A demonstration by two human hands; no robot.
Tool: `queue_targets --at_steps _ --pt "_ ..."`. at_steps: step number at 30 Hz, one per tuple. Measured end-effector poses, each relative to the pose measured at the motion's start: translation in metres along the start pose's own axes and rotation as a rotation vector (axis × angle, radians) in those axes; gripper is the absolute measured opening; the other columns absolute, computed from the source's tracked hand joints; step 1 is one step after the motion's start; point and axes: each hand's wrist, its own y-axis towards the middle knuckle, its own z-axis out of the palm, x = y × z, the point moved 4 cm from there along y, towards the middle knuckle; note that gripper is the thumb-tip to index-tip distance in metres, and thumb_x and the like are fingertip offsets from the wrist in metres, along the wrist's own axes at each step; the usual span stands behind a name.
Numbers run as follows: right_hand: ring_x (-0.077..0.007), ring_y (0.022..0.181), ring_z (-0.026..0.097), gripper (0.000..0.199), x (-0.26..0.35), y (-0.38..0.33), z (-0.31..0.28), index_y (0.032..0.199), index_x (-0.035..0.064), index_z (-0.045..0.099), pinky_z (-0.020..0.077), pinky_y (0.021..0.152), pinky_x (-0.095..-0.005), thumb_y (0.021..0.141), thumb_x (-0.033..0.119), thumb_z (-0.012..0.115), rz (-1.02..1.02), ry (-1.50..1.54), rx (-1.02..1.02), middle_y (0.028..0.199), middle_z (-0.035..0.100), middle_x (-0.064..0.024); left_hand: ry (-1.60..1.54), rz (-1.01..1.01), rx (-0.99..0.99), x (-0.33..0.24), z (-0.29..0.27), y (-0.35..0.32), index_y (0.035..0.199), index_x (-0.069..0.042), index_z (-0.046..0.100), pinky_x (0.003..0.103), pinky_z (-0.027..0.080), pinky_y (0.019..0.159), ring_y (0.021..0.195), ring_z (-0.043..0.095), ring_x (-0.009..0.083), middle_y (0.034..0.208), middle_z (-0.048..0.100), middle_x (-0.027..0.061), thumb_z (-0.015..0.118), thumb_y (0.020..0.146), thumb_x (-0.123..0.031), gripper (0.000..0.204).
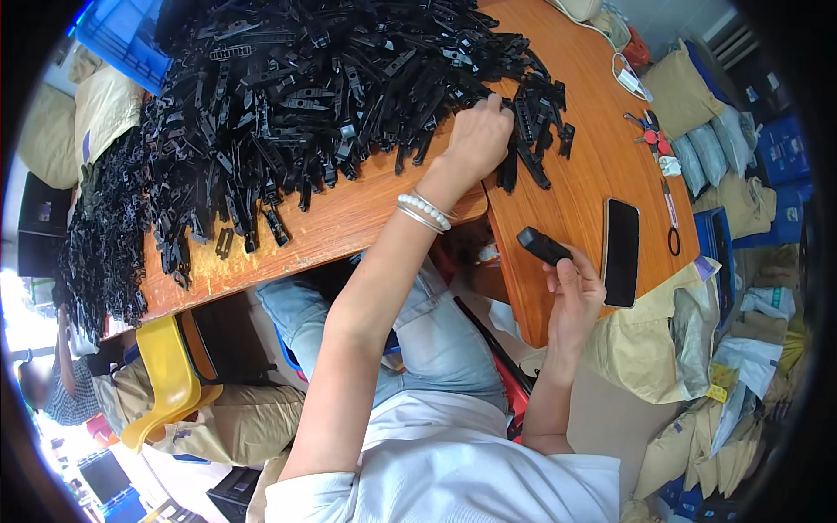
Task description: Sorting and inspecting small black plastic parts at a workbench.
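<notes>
The scene is brightly lit, and the left rim is washed out to white, with detail lost there. Pale glare is thrown across the near left edge of the orange-brown wooden table [571, 205]. Within the heap of glossy black plastic parts [288, 109], shapes are merged in darkness, broken by small highlights. Straight edges are bent outward, and the corners are blacked out.
</notes>
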Motion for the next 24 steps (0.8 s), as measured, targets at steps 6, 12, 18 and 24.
queue_targets --at_steps 6,12,18,24 --pt "-0.0081 0.061 0.045 0.023 -0.007 0.004 0.011 0.102 -0.0054 0.058 0.0346 0.055 -0.0186 0.085 0.010 0.058 0.033 -0.001 0.015 0.078 0.059 -0.0091 -0.118 -0.046 -0.161 0.010 -0.023 -0.016 0.072 0.000 0.053 0.037 0.049 0.059 0.073 0.058 0.0282 0.081 0.051 0.0138 0.058 0.067 0.000 0.007" --pt "-0.0086 0.062 0.047 0.023 -0.009 0.000 0.016 0.103 -0.0058 0.057 0.0351 0.055 -0.0187 0.085 0.009 0.057 0.039 0.007 0.040 0.079 0.059 -0.0096 -0.125 -0.031 0.065 -0.026 -0.009 -0.021 0.073 0.000 0.056 0.035 0.049 0.054 0.063 0.061 0.0283 0.073 0.058 0.0142 0.061 0.071 -0.010 0.011" --pt "-0.0092 0.064 0.048 0.024 -0.007 -0.003 0.010 0.104 -0.0065 0.056 0.0361 0.055 -0.0193 0.085 0.008 0.058 0.034 0.002 0.010 0.080 0.059 -0.0105 -0.091 -0.234 0.143 -0.033 0.012 -0.025 0.081 0.003 0.052 0.037 0.049 0.056 0.065 0.062 0.0315 0.071 0.060 0.0186 0.062 0.071 -0.011 0.020" --pt "-0.0096 0.065 0.050 0.020 -0.008 -0.002 0.012 0.097 -0.0050 0.060 0.0370 0.055 -0.0193 0.083 0.010 0.060 0.048 0.043 -0.002 0.081 0.060 -0.0083 -0.340 -0.359 0.022 -0.022 0.005 -0.029 0.092 0.006 0.051 0.035 0.048 0.056 0.063 0.061 0.0305 0.071 0.060 0.0180 0.062 0.073 -0.007 0.027"
